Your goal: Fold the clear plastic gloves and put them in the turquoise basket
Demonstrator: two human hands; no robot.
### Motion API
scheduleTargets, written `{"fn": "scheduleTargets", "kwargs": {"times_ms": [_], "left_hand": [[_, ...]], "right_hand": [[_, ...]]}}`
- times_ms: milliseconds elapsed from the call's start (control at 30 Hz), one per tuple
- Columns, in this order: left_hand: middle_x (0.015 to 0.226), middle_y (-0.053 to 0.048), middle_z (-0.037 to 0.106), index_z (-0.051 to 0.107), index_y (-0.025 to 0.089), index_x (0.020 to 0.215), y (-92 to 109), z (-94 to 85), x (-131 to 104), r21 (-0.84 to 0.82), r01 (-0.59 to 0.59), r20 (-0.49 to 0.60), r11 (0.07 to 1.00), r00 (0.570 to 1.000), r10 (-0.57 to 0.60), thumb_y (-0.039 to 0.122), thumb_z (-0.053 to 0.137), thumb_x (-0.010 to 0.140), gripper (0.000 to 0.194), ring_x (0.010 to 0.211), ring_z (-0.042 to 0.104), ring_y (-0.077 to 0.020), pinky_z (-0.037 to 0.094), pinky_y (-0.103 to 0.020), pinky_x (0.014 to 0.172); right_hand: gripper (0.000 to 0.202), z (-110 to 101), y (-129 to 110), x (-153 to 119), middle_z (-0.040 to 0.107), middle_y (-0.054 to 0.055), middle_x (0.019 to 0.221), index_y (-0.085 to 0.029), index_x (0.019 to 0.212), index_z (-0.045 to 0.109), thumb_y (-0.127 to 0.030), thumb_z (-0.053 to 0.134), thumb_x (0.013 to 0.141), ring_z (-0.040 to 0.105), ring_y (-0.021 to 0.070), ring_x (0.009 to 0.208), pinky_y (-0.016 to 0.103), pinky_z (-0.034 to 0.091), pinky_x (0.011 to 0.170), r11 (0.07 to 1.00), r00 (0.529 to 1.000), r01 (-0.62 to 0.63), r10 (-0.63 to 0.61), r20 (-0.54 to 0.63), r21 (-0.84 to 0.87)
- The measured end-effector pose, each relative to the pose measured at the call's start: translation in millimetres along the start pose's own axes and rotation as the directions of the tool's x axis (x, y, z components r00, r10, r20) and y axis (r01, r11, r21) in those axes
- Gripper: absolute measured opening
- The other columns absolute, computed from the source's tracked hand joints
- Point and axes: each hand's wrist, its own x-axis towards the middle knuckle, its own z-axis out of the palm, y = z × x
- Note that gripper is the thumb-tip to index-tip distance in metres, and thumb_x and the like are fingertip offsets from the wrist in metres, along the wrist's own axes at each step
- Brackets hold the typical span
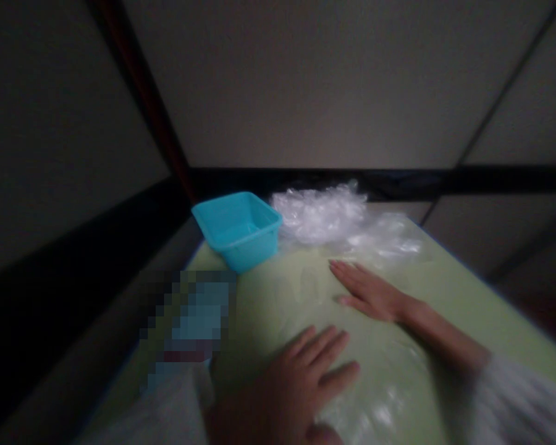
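A clear plastic bag (pixel 384 364) is spread over the pale green tabletop (pixel 472 296). My left hand (pixel 296 377) lies on it near the front, palm down with the fingers apart. Farther back and to the right, my right hand (pixel 370 290) rests flat on the plastic with its fingers stretched out. Neither hand grips anything. Beyond my hands sits a crumpled heap of clear plastic bags (pixel 322 213), part of it trailing to the right. The picture is dim and slightly blurred, so the bag's edges are hard to make out.
A turquoise plastic basin (pixel 250 247) stands at the back left, beside the heap. A blurred-out bluish item (pixel 197 315) lies along the table's left side. Grey wall panels (pixel 306 86) with dark strips rise behind the table and at the left.
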Motion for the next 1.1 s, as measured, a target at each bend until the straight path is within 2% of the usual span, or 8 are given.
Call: {"fn": "scheduleTargets", "kwargs": {"times_ms": [133, 333, 433, 533, 567, 700, 867, 1100], "left_hand": [[0.152, -0.010, 0.018, 0.029, 0.024, 0.142, -4, 6.3, -4, -0.006, -0.080, -0.069, 0.997, 0.994, 0.079, 0.048, 0.054, 0.084, 0.067, 0.140, 0.013, -0.0285, 0.011, -0.047, 0.113], [0.152, -0.009, 0.021, 0.027, 0.022, 0.142, -5, 6.3, -5, 0.065, -0.184, -0.062, 0.981, 0.980, 0.188, 0.052, 0.047, 0.086, 0.067, 0.139, 0.017, -0.0281, 0.012, -0.045, 0.114], [0.150, -0.012, 0.025, 0.024, 0.015, 0.143, -14, 10.7, -1, 0.148, -0.019, -0.196, 0.989, 0.980, 0.048, 0.049, 0.046, 0.088, 0.068, 0.138, 0.020, -0.0266, 0.016, -0.045, 0.114], [0.148, -0.018, 0.027, 0.026, 0.006, 0.141, -31, 20.1, 2, 0.206, 0.314, -0.388, 0.927, 0.896, -0.218, 0.029, 0.038, 0.093, 0.054, 0.138, 0.022, -0.0245, 0.024, -0.041, 0.112], [0.148, -0.020, 0.027, 0.027, 0.004, 0.140, -37, 23.3, 3, 0.233, 0.349, -0.385, 0.908, 0.890, -0.244, 0.028, 0.039, 0.093, 0.054, 0.138, 0.022, -0.0254, 0.025, -0.041, 0.111], [0.149, -0.021, 0.022, 0.024, 0.005, 0.141, -52, 31.0, 3, 0.326, 0.358, -0.383, 0.875, 0.896, -0.224, 0.040, 0.046, 0.089, 0.067, 0.139, 0.015, -0.0295, 0.022, -0.047, 0.111], [0.149, -0.024, 0.019, 0.024, 0.003, 0.140, -51, 28.5, 2, 0.283, 0.411, -0.390, 0.867, 0.875, -0.287, 0.054, 0.048, 0.084, 0.080, 0.139, 0.013, -0.0338, 0.022, -0.050, 0.110], [0.150, -0.023, 0.017, 0.023, 0.002, 0.140, -53, 25.1, 0, 0.162, 0.487, -0.460, 0.858, 0.807, -0.371, 0.043, 0.041, 0.091, 0.067, 0.140, 0.011, -0.0297, 0.022, -0.049, 0.110]], "right_hand": [[0.069, 1, 2, -6, 0.025, 0.017, 0.148, -0.012, 0.145, 0.022, -0.057, 0.027, 0.093, 0.022, 0.0276, 0.137, 0.051, 0.023, 0.110, 0.997, 0.999, -0.038, 0.036, -0.036, -0.061], [0.068, -14, -11, -11, 0.027, 0.016, 0.147, -0.012, 0.144, 0.024, -0.054, 0.034, 0.092, 0.022, 0.0284, 0.137, 0.049, 0.023, 0.111, 0.998, 0.996, -0.018, 0.013, -0.086, -0.054], [0.061, -15, -27, -6, 0.025, 0.012, 0.149, -0.016, 0.146, 0.020, -0.047, 0.032, 0.095, 0.022, 0.0254, 0.137, 0.047, 0.023, 0.111, 0.997, 0.993, 0.070, -0.068, -0.096, 0.022], [0.059, -8, -39, -1, 0.024, 0.012, 0.149, -0.017, 0.146, 0.016, -0.044, 0.030, 0.096, 0.023, 0.0233, 0.137, 0.045, 0.023, 0.112, 0.986, 0.987, 0.149, -0.144, -0.066, 0.075], [0.059, -5, -41, 1, 0.024, 0.012, 0.149, -0.016, 0.147, 0.015, -0.045, 0.030, 0.096, 0.024, 0.0232, 0.137, 0.046, 0.022, 0.112, 0.984, 0.987, 0.159, -0.155, -0.049, 0.079], [0.065, 2, -41, 1, 0.022, 0.013, 0.150, -0.016, 0.147, 0.014, -0.051, 0.031, 0.094, 0.019, 0.0252, 0.138, 0.049, 0.016, 0.113, 0.990, 0.991, 0.134, -0.134, 0.009, 0.045], [0.071, 0, -39, 1, 0.021, 0.013, 0.150, -0.015, 0.147, 0.014, -0.057, 0.031, 0.092, 0.017, 0.0252, 0.139, 0.048, 0.016, 0.112, 0.995, 0.995, 0.093, -0.094, 0.041, 0.031], [0.073, 9, -38, -4, 0.023, 0.012, 0.149, -0.015, 0.145, 0.021, -0.062, 0.027, 0.090, 0.019, 0.0275, 0.138, 0.050, 0.021, 0.111, 0.994, 0.994, -0.102, 0.101, -0.033, -0.025]]}}
